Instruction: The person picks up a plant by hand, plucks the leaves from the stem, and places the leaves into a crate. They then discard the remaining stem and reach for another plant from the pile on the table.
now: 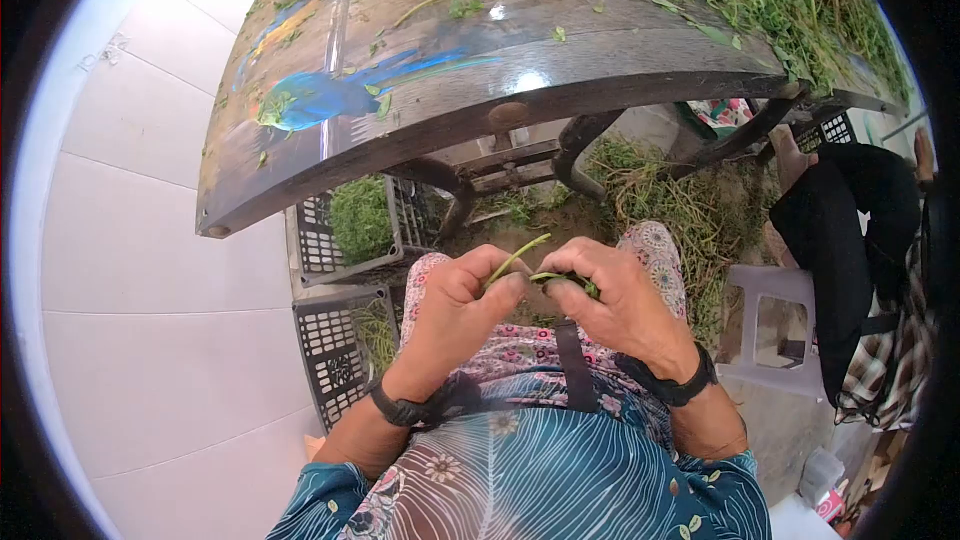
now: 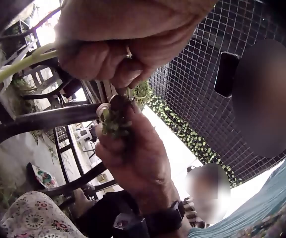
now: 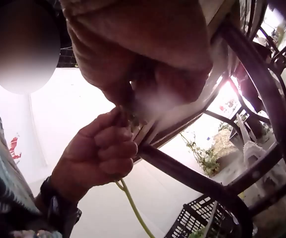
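Both hands meet over the lap, fingertips close together. The left hand (image 1: 460, 300) pinches a thin green stem (image 1: 524, 254) between thumb and fingers; its bare end slants up past the hand. In the left wrist view that stem (image 2: 19, 68) sticks out beyond the curled fingers. The right hand (image 1: 622, 298) grips a leafy green sprig (image 1: 590, 289), mostly hidden by its fingers. Small leaves (image 2: 114, 123) show at the right thumb in the left wrist view. From the right wrist, a stem (image 3: 134, 208) hangs below the left hand (image 3: 101, 156).
A wooden table (image 1: 560, 55) with a painted blue bird stands ahead, leafy stalks (image 1: 740, 0) heaped on it. Below are a crate of greens (image 1: 358, 220), another black crate (image 1: 335, 345) and piled stalks (image 1: 665, 200). A plastic stool (image 1: 765, 315) and a person in black (image 1: 835, 240) are at right.
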`<action>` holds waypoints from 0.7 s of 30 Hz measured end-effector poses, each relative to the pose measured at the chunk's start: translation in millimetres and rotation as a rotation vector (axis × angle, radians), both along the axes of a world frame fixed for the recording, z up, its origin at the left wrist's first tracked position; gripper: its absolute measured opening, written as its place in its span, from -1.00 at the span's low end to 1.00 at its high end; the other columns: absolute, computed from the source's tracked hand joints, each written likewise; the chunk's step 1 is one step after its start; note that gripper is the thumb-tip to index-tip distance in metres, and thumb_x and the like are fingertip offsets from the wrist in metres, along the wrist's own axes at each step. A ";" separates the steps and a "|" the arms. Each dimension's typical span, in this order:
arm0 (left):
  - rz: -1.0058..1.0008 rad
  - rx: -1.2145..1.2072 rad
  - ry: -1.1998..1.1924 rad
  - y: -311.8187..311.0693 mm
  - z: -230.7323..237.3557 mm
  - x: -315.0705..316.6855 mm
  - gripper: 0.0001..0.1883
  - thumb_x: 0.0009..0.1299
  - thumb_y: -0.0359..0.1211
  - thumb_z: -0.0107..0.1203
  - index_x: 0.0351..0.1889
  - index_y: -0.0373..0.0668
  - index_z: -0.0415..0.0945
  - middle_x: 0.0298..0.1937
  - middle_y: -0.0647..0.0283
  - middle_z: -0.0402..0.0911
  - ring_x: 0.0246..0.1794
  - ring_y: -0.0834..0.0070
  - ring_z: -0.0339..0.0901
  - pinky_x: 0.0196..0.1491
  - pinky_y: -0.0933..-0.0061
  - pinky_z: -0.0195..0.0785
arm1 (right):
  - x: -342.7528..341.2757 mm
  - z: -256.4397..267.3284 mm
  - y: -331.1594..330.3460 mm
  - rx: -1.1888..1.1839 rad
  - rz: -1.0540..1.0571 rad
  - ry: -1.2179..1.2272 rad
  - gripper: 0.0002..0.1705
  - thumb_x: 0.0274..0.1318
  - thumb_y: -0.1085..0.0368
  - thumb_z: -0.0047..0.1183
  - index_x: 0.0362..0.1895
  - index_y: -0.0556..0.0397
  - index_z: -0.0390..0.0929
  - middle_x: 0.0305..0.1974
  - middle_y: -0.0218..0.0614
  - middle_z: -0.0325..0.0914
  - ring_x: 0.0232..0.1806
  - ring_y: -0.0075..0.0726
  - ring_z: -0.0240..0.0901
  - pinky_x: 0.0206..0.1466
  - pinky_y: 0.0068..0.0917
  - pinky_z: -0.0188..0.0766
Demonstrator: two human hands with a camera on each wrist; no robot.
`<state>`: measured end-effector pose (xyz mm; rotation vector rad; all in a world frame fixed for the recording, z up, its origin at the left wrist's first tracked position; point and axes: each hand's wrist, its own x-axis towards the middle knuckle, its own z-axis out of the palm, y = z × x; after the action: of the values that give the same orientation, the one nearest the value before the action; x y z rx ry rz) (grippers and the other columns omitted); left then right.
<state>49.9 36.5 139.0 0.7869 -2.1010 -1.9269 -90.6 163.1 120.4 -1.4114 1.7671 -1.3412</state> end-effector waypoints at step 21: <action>0.253 0.207 0.187 -29.2 3.1 2.5 -0.81 0.41 -0.27 -0.10 -0.35 -0.19 0.37 -0.65 0.46 0.27 -0.65 0.76 0.13 -0.57 0.67 0.01 | -59.4 -44.4 12.5 -0.151 -0.506 -1.486 -0.82 0.12 0.33 -0.16 -0.16 0.03 0.29 -0.39 -0.38 0.34 -0.48 -0.52 0.25 -0.69 -0.75 0.08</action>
<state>52.4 7.3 142.1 0.8292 -1.6298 -2.0105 -150.0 175.6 76.1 0.2326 0.9171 -1.9566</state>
